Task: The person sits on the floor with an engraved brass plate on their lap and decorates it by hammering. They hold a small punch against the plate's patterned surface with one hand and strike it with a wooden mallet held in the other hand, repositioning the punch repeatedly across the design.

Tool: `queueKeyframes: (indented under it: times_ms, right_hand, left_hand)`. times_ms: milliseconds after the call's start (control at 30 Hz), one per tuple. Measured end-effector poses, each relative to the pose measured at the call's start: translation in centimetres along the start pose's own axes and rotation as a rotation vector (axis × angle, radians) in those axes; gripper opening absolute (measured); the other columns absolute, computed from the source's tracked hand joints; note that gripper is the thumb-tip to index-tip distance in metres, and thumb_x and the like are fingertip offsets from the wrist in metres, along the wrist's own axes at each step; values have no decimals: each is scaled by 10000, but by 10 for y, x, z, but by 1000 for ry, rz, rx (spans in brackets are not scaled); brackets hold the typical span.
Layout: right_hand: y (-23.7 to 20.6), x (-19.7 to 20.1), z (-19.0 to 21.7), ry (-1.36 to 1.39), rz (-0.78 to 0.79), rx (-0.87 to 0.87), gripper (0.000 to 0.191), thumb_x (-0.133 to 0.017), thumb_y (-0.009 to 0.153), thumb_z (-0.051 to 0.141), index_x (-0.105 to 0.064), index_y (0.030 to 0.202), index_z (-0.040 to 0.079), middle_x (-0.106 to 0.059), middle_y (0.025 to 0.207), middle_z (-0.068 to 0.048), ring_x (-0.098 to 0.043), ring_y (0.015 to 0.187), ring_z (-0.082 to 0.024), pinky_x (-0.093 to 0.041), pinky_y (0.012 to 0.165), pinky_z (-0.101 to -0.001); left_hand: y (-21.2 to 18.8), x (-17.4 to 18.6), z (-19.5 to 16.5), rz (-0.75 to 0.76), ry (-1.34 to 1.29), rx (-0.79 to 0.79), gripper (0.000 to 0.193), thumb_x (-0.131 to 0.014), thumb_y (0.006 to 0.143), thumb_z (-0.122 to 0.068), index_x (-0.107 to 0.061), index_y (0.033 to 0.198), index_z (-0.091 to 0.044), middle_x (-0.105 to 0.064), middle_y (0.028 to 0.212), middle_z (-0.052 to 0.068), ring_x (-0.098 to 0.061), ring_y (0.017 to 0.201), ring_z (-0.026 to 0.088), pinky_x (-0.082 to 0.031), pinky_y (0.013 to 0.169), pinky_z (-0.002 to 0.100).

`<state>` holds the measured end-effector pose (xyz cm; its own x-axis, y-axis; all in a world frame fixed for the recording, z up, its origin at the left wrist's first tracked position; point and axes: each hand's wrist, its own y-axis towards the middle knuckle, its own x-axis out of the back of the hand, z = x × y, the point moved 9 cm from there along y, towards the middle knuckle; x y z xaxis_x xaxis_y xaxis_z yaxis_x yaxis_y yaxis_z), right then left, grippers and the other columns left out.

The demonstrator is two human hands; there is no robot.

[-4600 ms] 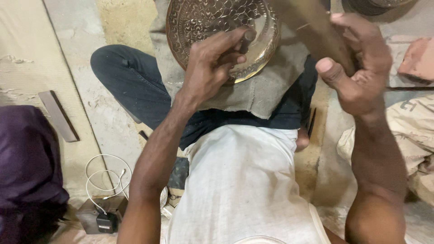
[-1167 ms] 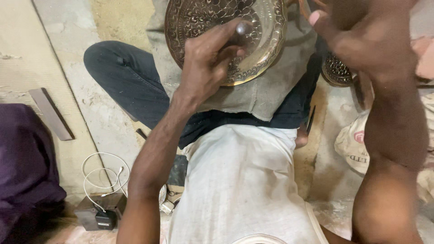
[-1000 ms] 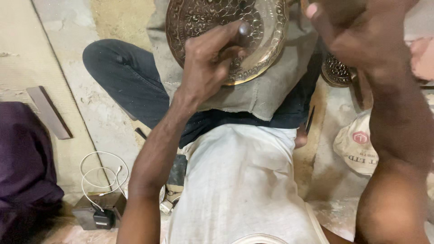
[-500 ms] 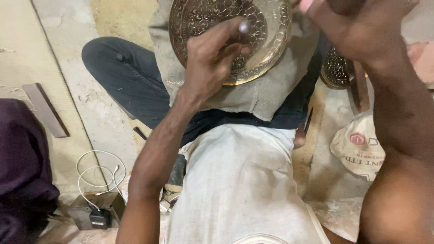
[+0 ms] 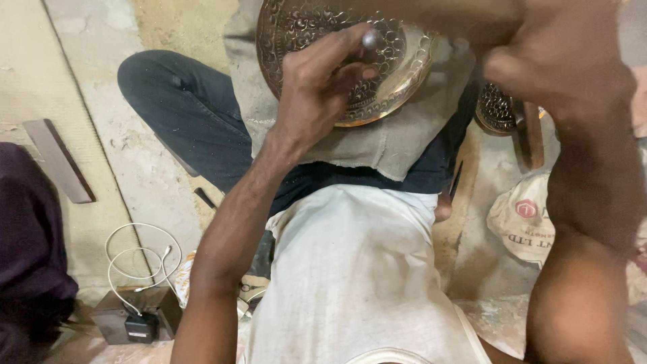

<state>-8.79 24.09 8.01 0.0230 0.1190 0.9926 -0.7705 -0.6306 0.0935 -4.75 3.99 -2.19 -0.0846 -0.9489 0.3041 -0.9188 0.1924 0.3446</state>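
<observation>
- I am working on one round brass plate (image 5: 397, 61), lying far from me on my lap, its face covered in fine raised pattern, its rim smooth and shiny.
- One grey, coarse cloth (image 5: 397, 141) is lying under the plate, spread across my thighs.
- My left hand (image 5: 320, 84) is resting on the near edge of the plate; its fingers (image 5: 350, 71) are pinching one small metal punch (image 5: 369, 39) with a rounded, dull silver head, held upright on the pattern.
- My right hand (image 5: 559, 67) is hovering at the far right, blurred; the fingers seem curled into a fist, but I cannot tell what, if anything, they are gripping.
- A second patterned metal piece (image 5: 495, 111), round and dark, is peeking out to the right of the plate, beside one brown wooden handle (image 5: 532, 135).
- One pale woven sack (image 5: 529, 219) is lying crumpled on the floor (image 5: 135, 155) at the right.
- At the near left, one white cable (image 5: 135, 253) is coiling loosely above one small black plug (image 5: 139, 327) on a brown box.
- One flat grey strip (image 5: 59, 160), long and straight-edged, is lying on the floor at the left.
- I am wearing dark trousers and a white, slightly soiled vest.
</observation>
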Motion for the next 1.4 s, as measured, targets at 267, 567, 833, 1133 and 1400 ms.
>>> queueKeyframes:
  times_ms: [267, 567, 833, 1133, 1400]
  right_hand:
    - [-1, 5, 6, -58, -5, 8, 347, -761, 808, 43, -688, 1147, 34, -679, 899, -86, -667, 768, -198, -509, 698, -308]
    - [1, 10, 14, -112, -2, 24, 379, -757, 769, 41, -706, 1145, 42, -683, 876, -87, -666, 738, -201, -503, 674, -309]
    - [3, 13, 23, -183, -8, 50, 397, -761, 739, 48, -726, 1135, 58, -683, 840, -76, -661, 700, -190, -495, 653, -302]
    - [10, 18, 37, -289, -19, 91, 375, -808, 723, 90, -735, 1091, 80, -677, 824, -84, -678, 736, -247, -495, 692, -364]
    - [-5, 15, 26, -142, -69, 40, 414, -756, 707, 40, -704, 1117, 67, -679, 893, -112, -656, 803, -311, -460, 682, -393]
  left_hand:
    - [4, 0, -2, -8, -26, -2, 246, -650, 1024, 87, -694, 1222, -53, -765, 1093, 89, -813, 974, 181, -710, 826, 271]
    - [4, 6, -11, -3, 57, -38, 260, -713, 997, 65, -685, 1223, -59, -770, 1059, 74, -797, 967, 168, -671, 812, 306]
    - [6, 7, -13, -17, 16, -46, 351, -704, 986, 54, -653, 1320, -38, -746, 981, 70, -749, 854, 157, -656, 725, 308]
    - [2, 6, -11, -10, 42, -72, 321, -714, 1015, 11, -667, 1314, -96, -753, 1090, 66, -766, 936, 154, -674, 807, 287]
    - [-5, 12, -8, -98, -53, 16, 296, -717, 1015, 50, -672, 1265, -103, -766, 1142, 89, -803, 1001, 176, -711, 856, 283]
